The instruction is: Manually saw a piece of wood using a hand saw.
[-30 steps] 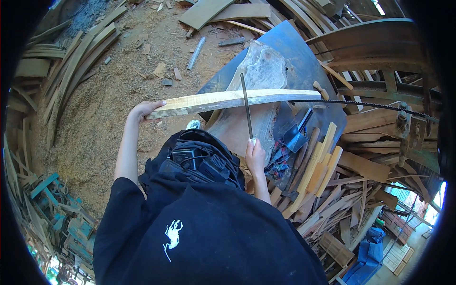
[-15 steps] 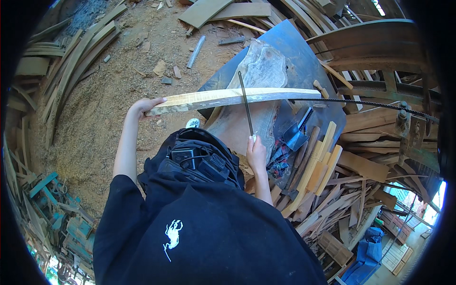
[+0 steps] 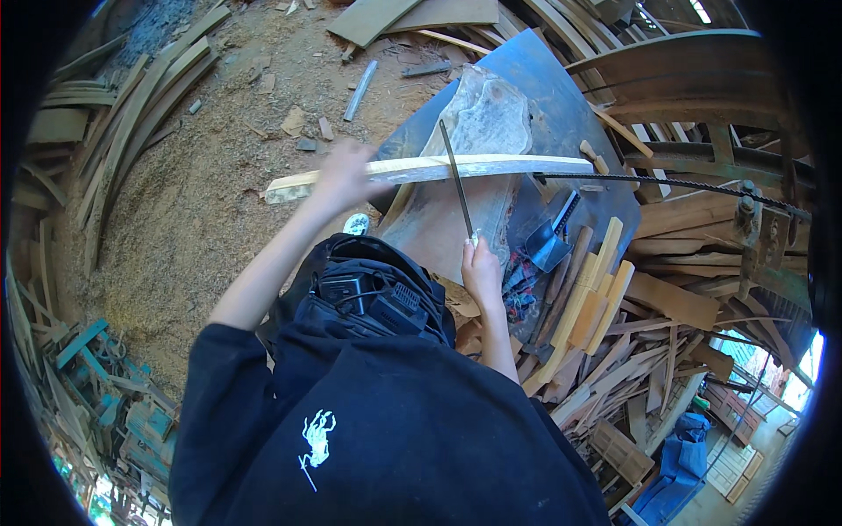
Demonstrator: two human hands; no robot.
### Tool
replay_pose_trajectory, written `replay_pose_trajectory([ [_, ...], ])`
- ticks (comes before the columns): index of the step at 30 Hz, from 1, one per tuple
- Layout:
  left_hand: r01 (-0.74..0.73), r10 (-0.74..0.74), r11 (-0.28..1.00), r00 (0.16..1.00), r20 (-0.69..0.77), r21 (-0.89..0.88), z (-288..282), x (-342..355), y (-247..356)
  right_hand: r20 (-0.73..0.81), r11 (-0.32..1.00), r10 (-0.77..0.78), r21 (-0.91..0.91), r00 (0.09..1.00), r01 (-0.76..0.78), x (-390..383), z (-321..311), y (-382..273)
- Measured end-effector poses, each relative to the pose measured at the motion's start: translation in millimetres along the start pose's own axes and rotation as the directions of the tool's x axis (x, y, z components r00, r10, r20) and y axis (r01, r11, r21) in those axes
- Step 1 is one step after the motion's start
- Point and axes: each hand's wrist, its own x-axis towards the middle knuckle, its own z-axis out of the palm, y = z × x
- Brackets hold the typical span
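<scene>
A long, slightly curved wooden board [image 3: 517, 165] lies across a pale wood slab [image 3: 482, 114] on a blue-grey metal table [image 3: 574, 105]. Its left end juts out past the table. My left hand [image 3: 345, 178] is blurred over the left part of this board, so whether its fingers grip it cannot be made out. In my right hand [image 3: 481, 270] is a long thin dark metal rod [image 3: 460, 182], held at its near end, where a pale bit shows. The rod points away from me and crosses over the board.
A toothed saw blade [image 3: 667, 182] runs rightward from near the board's right end to a rusty machine frame [image 3: 693, 79]. Light wooden sticks [image 3: 588, 307] and a dark blade-like tool [image 3: 553, 241] lie at right. Scrap wood [image 3: 631, 368] and sawdust [image 3: 193, 202] surround me.
My left hand has left the board's left end and moved right along it, now smeared by motion. The board's left end has dipped slightly toward me. My right hand stays with the rod.
</scene>
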Motion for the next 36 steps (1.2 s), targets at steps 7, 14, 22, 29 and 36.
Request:
replay_pose_trajectory([
  [7, -0.041, -0.026, 0.913, 0.987, 0.158, 0.407, 100.5, 44.9, 65.7, 0.003, 0.999, -0.041, 0.009, 0.999, 0.041, 3.6, -2.4, 0.2],
  [14, 0.1, -0.179, 0.906, 0.971, 0.157, 0.412, 110.7, 58.7, 50.7, 0.052, 0.999, -0.01, 0.038, 0.999, 0.008, -1.6, -6.4, 1.6],
  [22, 0.2, -0.282, 0.938, 0.915, 0.288, 0.283, 104.0, 66.5, 48.0, 0.049, 1.0, 0.005, -0.014, 0.999, -0.004, -6.6, -7.3, -3.7],
  [29, 0.268, -0.373, 0.882, 0.9, 0.225, 0.388, 107.9, 67.6, 63.3, 0.065, 0.998, 0.022, -0.066, 0.998, -0.018, 5.1, -14.8, -16.2],
  [36, 0.204, -0.308, 0.87, 0.936, 0.172, 0.45, 111.5, 64.4, 62.7, 0.073, 0.996, -0.051, -0.066, 0.996, 0.056, 9.4, -17.2, -7.9],
])
